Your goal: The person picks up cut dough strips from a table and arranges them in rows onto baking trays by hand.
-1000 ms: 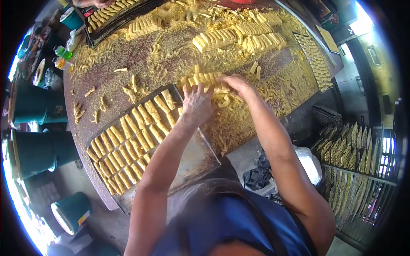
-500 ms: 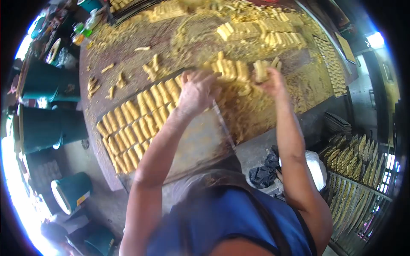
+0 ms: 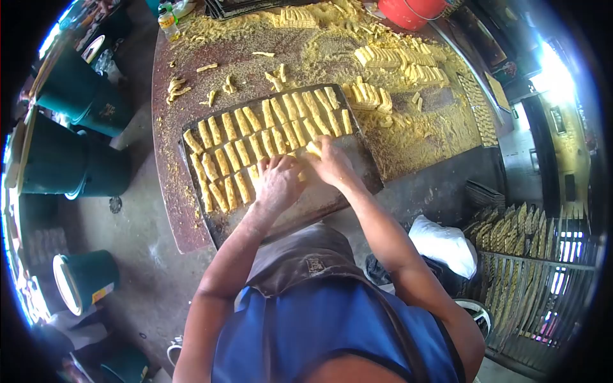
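While both bare hands are over the dark tray point(image 3: 363, 171), which lies askew on the floury table point(image 3: 182, 217), the right hand point(image 3: 331, 165), toward three o'clock from the tray's middle, pinches a pale piece point(image 3: 314, 149) between its fingertips. The left hand point(image 3: 276, 182), toward six, has its fingers bent down at the edge of the lowest row; whether it grasps anything there I cannot tell. The yellowish sticks point(image 3: 242, 187) lie in slanting rows on the tray, the two upper rows longer than the third. Just beyond the tray, at two o'clock, sits a tight batch of sticks point(image 3: 367, 97), with longer stacks point(image 3: 383, 57) behind it. Scraps point(image 3: 177, 89) lie at ten, a bottle point(image 3: 168, 27) stands at eleven, and a red bucket point(image 3: 412, 13) sits between one and two.
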Tool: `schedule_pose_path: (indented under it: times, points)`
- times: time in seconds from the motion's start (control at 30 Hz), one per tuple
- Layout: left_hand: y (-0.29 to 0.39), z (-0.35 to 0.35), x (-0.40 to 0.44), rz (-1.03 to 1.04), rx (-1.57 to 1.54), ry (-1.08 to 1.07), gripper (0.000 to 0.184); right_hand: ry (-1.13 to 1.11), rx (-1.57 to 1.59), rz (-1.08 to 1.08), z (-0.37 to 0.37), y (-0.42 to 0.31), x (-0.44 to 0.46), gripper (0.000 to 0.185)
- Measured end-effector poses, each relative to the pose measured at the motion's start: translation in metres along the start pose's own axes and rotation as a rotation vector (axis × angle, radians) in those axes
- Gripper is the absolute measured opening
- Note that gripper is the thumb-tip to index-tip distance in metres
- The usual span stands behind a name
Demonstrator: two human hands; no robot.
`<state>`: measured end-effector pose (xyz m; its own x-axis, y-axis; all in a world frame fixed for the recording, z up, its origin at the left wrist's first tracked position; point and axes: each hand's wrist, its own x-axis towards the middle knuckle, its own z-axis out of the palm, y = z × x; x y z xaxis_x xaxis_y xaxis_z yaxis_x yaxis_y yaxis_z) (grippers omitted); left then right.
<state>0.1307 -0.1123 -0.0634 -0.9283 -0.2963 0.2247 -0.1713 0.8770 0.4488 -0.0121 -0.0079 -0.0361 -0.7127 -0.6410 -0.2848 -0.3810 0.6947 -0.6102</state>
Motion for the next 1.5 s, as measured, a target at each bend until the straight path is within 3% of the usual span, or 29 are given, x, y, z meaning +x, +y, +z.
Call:
schedule_pose_path:
  times: [0.1,0.17,0.4,0.5,0.57,0.63,0.7,0.87,0.97,1.0,1.1,1.23,1.4,1.5]
  points:
    - [0.001,0.003,-0.003,-0.001,0.016,0.045,0.041,0.093,-0.262,-0.058,0.001,0.005,0.002,0.060]
    - [0.010,0.002,-0.005,-0.026,-0.020,0.083,0.040,0.000,-0.098,0.046,-0.020,-0.002,-0.003,0.050]
    - [0.047,0.013,0.009,-0.059,-0.031,0.153,0.047,0.044,-0.166,-0.158,-0.033,0.038,0.019,0.053]
    - [0.055,0.019,0.020,-0.075,0.056,0.054,0.052,-0.015,-0.141,-0.213,-0.041,0.042,0.025,0.051]
    - [0.052,0.022,0.022,-0.131,0.146,0.048,0.051,-0.087,0.153,-0.215,-0.036,0.046,0.026,0.048]
    - [0.050,0.017,0.019,-0.119,0.134,0.068,0.046,-0.048,0.121,-0.244,-0.024,0.053,0.023,0.045]
    - [0.051,0.011,0.017,-0.079,0.170,0.065,0.045,-0.030,-0.112,-0.243,-0.024,0.052,0.028,0.045]
    - [0.052,0.018,0.025,-0.017,0.099,0.082,0.043,0.089,-0.079,-0.296,-0.032,0.063,0.031,0.045]
    - [0.043,0.016,0.030,0.016,0.067,0.103,0.041,-0.037,-0.039,-0.194,-0.035,0.043,0.011,0.044]
    - [0.039,0.012,0.029,-0.023,0.059,0.067,0.040,-0.030,-0.158,-0.200,-0.031,0.039,0.010,0.053]
    - [0.026,0.014,0.019,-0.015,0.033,0.071,0.040,0.018,-0.225,-0.138,-0.023,0.028,0.016,0.045]
    - [0.025,0.017,0.026,-0.006,-0.048,0.121,0.042,0.056,-0.036,-0.214,-0.023,0.044,0.022,0.042]
    - [0.024,0.024,0.024,-0.001,-0.030,0.073,0.043,0.001,0.295,0.016,-0.024,0.061,0.033,0.039]
    - [0.026,0.020,0.025,0.004,0.029,0.040,0.042,0.088,0.414,0.035,-0.038,0.066,0.034,0.041]
